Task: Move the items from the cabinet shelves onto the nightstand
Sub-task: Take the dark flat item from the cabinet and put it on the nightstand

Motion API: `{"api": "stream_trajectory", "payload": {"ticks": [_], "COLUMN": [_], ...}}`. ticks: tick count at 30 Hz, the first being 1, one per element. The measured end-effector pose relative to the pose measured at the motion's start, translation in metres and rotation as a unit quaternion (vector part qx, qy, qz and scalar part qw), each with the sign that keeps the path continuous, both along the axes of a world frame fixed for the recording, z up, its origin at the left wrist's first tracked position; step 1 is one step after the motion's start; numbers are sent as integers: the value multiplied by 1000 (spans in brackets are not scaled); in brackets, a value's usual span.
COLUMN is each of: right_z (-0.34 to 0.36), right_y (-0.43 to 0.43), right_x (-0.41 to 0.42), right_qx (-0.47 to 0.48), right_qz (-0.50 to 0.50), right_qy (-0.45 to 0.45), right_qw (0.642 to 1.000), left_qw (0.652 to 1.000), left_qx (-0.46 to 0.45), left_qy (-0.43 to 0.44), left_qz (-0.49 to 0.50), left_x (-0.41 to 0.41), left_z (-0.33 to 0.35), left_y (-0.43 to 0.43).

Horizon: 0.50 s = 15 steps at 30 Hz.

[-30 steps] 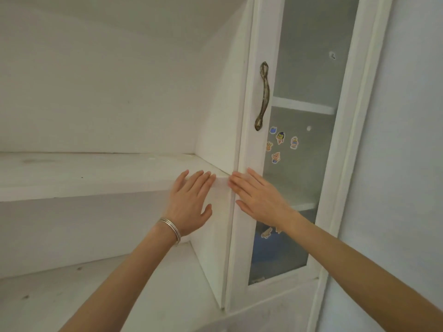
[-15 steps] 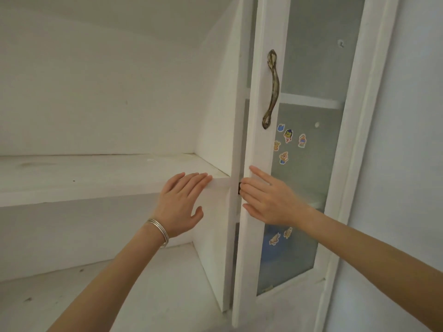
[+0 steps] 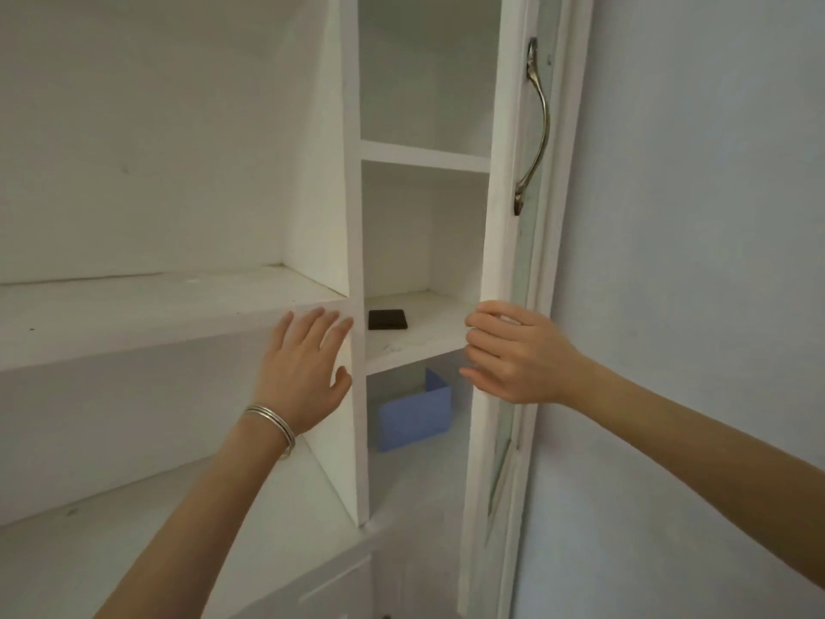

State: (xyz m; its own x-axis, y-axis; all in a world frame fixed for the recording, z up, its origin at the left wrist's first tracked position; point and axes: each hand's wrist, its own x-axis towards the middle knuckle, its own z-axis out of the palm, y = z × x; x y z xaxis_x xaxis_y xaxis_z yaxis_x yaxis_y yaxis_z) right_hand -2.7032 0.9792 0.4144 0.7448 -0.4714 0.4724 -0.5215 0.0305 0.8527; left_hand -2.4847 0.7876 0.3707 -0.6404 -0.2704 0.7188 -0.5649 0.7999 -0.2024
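Looking from the head camera, one view only:

Cabinet door (image 3: 500,172): swung wide open, seen nearly edge-on, its curved metal handle (image 3: 533,127) on the outer face toward the wall.

Right hand (image 3: 518,355): fingers curled around the door's free edge, level with the middle shelf, clamped on the door.

Left hand (image 3: 303,364): spread flat, fingers apart, fingertips touching the front edge of the wide open shelf (image 3: 134,323) just left of the upright divider (image 3: 355,216); it holds nothing. Thin metal bangles (image 3: 272,422) circle the wrist.

Narrow compartment: three levels show behind the open door.

Black flat item (image 3: 387,319): lies on the middle shelf (image 3: 424,341) of the narrow compartment, near its front left corner, between the two hands and touched by neither.

Blue box (image 3: 413,415): sits on the level below, toward the back, partly hidden by the middle shelf.

Top level: nothing can be made out there.

Nightstand: not in view.
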Motion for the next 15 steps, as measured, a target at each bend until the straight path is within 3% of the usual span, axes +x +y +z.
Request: {"api": "stream_trajectory", "payload": {"ticks": [5, 15], "right_z": [-10, -15], "right_y": [51, 157], "right_x": [-20, -89], "right_qx": [-42, -84], "right_qz": [9, -25], "right_qy": [-40, -97], "right_qw": [998, 991], "left_qw": [997, 997], "left_qx": [-41, -35], "left_qy": [-13, -9], "left_qz": [-69, -65], "left_x": [-7, -58], "left_z": [-4, -9], "left_y": [50, 127]}}
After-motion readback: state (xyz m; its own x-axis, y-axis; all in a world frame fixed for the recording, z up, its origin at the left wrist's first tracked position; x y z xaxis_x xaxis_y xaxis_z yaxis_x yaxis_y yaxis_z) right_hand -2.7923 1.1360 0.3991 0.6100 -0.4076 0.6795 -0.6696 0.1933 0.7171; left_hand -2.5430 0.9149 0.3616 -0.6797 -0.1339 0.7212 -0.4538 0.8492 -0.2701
